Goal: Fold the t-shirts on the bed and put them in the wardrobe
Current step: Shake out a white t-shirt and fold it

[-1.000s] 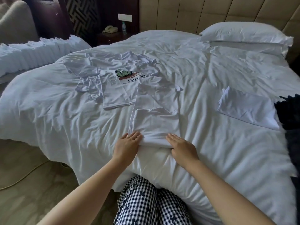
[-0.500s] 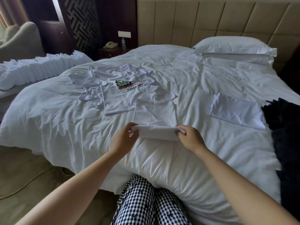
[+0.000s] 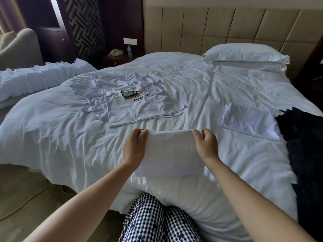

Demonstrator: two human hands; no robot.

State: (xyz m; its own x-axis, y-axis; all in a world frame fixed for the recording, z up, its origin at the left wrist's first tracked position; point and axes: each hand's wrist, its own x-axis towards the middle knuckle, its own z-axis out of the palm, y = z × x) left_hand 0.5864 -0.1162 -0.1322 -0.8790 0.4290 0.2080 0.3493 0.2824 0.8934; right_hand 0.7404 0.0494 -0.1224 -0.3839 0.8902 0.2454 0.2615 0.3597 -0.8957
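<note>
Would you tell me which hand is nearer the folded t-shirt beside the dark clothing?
Right. The right hand sits just left of the folded t-shirt; the left hand is farther left, across the held t-shirt.

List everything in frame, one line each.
held shirt: 1, white, folded, at near bed edge
printed shirt: 1, white, "CHEER UP!" print, spread mid-bed, left
folded shirt: 1, white, on bed, right
bed: 1, white rumpled duvet
pillows: 2, white, stacked at bed's head
dark cloth: 1, black, bed's right edge
phone: 1, beige, on nightstand
bottle: 1, clear, beside phone
armchair: 1, grey-green, far left
trousers: 1, black-white check, bottom centre
hands: 2, left hand and right hand, each pinching a top corner of held shirt
</note>
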